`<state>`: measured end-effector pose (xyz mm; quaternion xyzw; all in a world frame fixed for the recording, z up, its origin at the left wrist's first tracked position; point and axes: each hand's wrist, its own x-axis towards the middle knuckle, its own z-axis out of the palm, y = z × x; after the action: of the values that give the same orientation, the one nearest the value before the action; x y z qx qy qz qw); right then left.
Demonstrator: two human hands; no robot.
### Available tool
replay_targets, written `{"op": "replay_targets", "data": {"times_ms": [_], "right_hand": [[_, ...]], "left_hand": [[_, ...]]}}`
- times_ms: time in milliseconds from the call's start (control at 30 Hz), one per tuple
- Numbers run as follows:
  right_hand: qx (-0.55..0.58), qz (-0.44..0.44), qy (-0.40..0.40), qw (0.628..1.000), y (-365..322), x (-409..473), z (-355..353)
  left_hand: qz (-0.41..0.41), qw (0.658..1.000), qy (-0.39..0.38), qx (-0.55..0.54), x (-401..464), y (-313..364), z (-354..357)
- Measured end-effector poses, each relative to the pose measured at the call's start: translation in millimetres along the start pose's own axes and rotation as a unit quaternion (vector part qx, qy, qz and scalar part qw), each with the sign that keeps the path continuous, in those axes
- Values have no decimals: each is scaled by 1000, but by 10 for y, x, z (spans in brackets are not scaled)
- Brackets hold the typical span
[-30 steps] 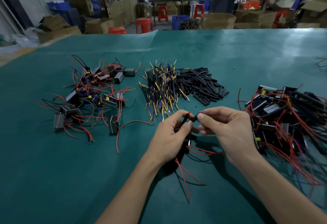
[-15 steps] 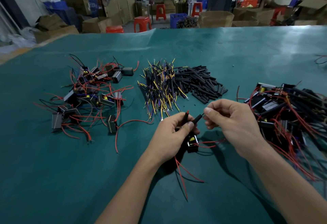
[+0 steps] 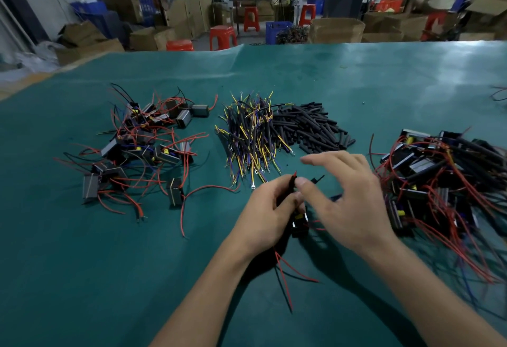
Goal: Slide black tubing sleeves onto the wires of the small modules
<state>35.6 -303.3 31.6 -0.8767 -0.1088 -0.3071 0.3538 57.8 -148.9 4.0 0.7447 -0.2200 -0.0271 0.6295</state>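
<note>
Head view, looking forward and down. Wide teal-green mat-covered table across the whole foreground.

Near centre: left hand, fingers curled round a short black tubing sleeve on a red wire, red tip just showing above the sleeve. Below the same hand: small black module with yellow detail, partly hidden, with thin red leads trailing toward the near edge.

Just right of it: right hand, blurred, fingers spread and loosely extended, thumb tip close beside the sleeve; contact not determinable, nothing seen held.

Left of the hands: loose pile of small grey-black modules with red wires, lying on the mat.

Far centre: heap of yellow-and-purple wires with ring terminals, touching on its right a heap of short black tubing pieces.

Right edge: dense pile of black modules with red wires and black sleeves, near the right hand.

Beyond the table: brown cardboard boxes, red plastic stools, blue crates, seated persons at a far workbench, details indistinct.
</note>
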Motion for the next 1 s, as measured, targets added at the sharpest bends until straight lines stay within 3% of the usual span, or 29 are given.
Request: {"op": "replay_targets", "data": {"times_ms": [267,533,1000], "right_hand": [[106,36,-3,994,20,-24,33],[202,117,-6,972,57,53,-32],[219,131,-16,967,-2,38,-78]], "left_hand": [[19,1000,2,-4,-17,-10,8],[-37,998,9,-59,6,-5,-2],[-2,1000,19,-22,-6,-5,-23]]}}
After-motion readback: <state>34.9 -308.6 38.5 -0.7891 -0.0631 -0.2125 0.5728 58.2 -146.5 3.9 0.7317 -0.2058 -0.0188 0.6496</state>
